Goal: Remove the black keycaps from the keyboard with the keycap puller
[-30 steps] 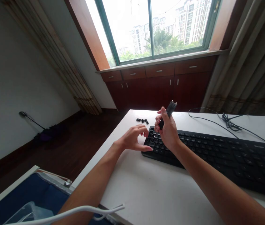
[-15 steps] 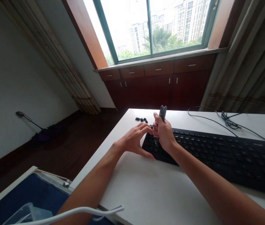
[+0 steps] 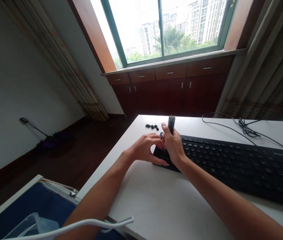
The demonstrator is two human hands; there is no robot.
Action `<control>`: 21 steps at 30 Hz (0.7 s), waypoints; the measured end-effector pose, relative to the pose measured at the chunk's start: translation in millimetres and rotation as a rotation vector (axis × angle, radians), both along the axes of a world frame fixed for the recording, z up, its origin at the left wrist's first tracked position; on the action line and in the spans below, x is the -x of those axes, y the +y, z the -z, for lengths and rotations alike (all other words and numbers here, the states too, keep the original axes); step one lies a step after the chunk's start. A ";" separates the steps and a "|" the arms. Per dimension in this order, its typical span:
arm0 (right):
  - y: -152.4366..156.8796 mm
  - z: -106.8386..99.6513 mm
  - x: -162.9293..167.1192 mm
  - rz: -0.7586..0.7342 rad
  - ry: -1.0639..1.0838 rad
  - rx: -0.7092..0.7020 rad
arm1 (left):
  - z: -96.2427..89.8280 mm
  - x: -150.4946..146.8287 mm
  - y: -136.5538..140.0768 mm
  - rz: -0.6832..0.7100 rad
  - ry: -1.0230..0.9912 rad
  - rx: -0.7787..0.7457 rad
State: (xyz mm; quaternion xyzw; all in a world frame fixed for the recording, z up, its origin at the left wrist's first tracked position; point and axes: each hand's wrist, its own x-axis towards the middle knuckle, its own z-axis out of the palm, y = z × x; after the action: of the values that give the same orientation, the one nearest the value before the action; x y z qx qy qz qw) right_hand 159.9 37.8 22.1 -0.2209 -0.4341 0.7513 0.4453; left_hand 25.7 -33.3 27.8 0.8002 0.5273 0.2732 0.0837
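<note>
The black keyboard (image 3: 206, 156) lies on the white table. Over its left end, my right hand (image 3: 173, 143) is closed around a dark keycap puller (image 3: 172, 124), held upright with its short prongs pointing up. The puller's lower end is hidden behind the hand. My left hand (image 3: 148, 148) curves around the keyboard's left end, thumb and fingers apart. Its thumb rests by the near edge, and its fingertips are close to my right hand; whether they touch it I cannot tell. Several loose black keycaps (image 3: 152, 127) lie on the table beyond the keyboard's left corner.
A bundled black cable (image 3: 248, 128) trails behind the keyboard. At the lower left, a white cord (image 3: 93, 222) crosses above a blue zippered cloth item (image 3: 51, 201). The white table (image 3: 166, 203) ends on the left above a dark floor, where an umbrella (image 3: 53, 140) lies by the wall.
My right hand has shifted slightly left and down with the puller, which has turned a little. My left fingers have curled in closer to it.
</note>
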 end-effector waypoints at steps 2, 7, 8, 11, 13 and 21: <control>-1.9 0.3 -1.0 -0.050 0.046 -0.019 | 0.5 0.4 0.2 -0.002 -0.031 0.014; 0.2 -0.5 -2.9 -0.178 0.190 0.062 | 2.9 2.5 0.7 -0.023 -0.081 0.020; 1.6 -0.4 -2.9 -0.194 0.193 0.071 | 3.6 3.4 1.0 -0.036 -0.083 0.022; 4.7 2.0 -2.1 -0.187 0.142 0.039 | 6.0 4.3 3.0 -0.127 -0.122 0.010; 4.2 5.3 -1.3 -0.157 0.073 -0.031 | 8.2 0.7 4.8 -0.194 -0.252 -0.019; -3.2 16.0 -0.1 -0.156 0.036 -0.335 | 17.1 -41.8 7.9 -0.311 -0.749 -0.129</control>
State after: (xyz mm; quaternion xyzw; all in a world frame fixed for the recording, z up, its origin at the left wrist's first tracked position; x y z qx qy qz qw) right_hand 160.1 34.6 6.2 -0.0958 -0.5609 0.7045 0.4241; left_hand 67.5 -25.4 10.7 0.5599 0.5569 0.5874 0.1770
